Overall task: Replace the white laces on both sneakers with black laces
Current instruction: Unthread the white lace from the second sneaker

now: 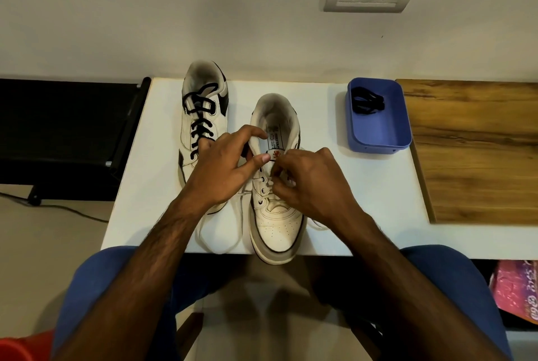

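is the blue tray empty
No, the blue tray on the white table holds a bundled black lace at its far end.

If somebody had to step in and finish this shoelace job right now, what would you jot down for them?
Left hand: holds the collar and tongue of the near sneaker, steadying it.
Right hand: pinches the white lace at the upper eyelets, pulling it out.
Far sneaker: already threaded with a black lace, standing on the white table.
Spare black lace: coiled in the blue tray, right of the shoes.
Done: one sneaker relaced.
Left: finish removing the white lace, whose loose end trails toward the table's front edge, then thread the spare black lace.
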Motion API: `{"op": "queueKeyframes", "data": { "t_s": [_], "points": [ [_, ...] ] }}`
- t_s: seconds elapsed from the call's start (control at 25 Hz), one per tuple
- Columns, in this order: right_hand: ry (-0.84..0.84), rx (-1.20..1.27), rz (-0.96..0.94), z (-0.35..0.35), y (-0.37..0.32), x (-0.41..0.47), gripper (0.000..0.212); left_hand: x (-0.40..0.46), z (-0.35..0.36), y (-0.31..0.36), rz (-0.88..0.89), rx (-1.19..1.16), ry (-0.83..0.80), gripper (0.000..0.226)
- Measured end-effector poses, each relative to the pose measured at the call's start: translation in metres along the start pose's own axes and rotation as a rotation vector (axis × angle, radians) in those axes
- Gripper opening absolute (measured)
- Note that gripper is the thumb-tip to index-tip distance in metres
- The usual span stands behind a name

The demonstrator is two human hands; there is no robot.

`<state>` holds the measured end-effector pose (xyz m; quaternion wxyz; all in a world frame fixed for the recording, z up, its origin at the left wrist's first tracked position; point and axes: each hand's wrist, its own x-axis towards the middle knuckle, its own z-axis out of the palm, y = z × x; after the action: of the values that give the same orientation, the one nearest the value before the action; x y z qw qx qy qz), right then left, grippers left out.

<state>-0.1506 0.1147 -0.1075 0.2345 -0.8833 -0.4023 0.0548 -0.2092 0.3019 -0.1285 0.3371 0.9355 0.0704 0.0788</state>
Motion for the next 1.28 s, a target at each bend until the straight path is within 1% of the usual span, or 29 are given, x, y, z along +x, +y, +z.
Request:
{"op": "queueKeyframes", "data": {
  "t_s": [0.12,0.16,0.32,0.44,0.56,0.68,0.76,0.88,1.0,1.16,1.28],
  "points": [
    [0.116,0.041,0.084,-0.017,0.021,-0.007,0.016,0.0,0.0,-0.001,0.011,0.013,0.001,0.038],
    [0.127,0.063,0.094,-0.019,0.025,-0.009,0.018,0.0,0.0,-0.001,0.013,0.012,-0.001,0.039],
    [0.074,0.109,-0.01,-0.005,0.014,-0.006,0.022,0.0,0.001,-0.001,0.012,-0.007,0.002,0.039],
    [0.022,0.047,-0.067,0.009,0.002,0.0,0.013,0.001,0.001,-0.001,0.008,-0.018,0.007,0.037],
    [0.017,0.007,-0.05,0.005,0.002,0.0,0.007,0.001,0.0,-0.001,0.013,-0.024,0.006,0.037],
    [0.127,-0.006,0.04,-0.013,0.018,-0.006,0.01,0.0,0.0,-0.001,0.015,-0.025,0.004,0.035],
    [0.157,0.023,0.081,-0.02,0.028,-0.009,0.013,0.0,0.0,-0.001,0.018,-0.019,0.005,0.036],
    [0.095,0.081,0.0,-0.011,0.019,-0.007,0.02,0.001,0.001,-0.001,0.016,-0.026,0.005,0.037],
    [0.014,0.028,-0.071,0.006,0.003,-0.002,0.013,0.001,0.001,-0.001,0.016,-0.024,0.005,0.037],
    [-0.007,-0.013,-0.015,0.002,0.002,0.001,0.008,0.001,0.0,-0.001,0.02,-0.027,0.0,0.036],
    [0.074,-0.02,0.048,-0.015,0.019,-0.006,0.012,0.001,0.001,-0.003,0.024,-0.03,-0.003,0.039]
  ]
}}
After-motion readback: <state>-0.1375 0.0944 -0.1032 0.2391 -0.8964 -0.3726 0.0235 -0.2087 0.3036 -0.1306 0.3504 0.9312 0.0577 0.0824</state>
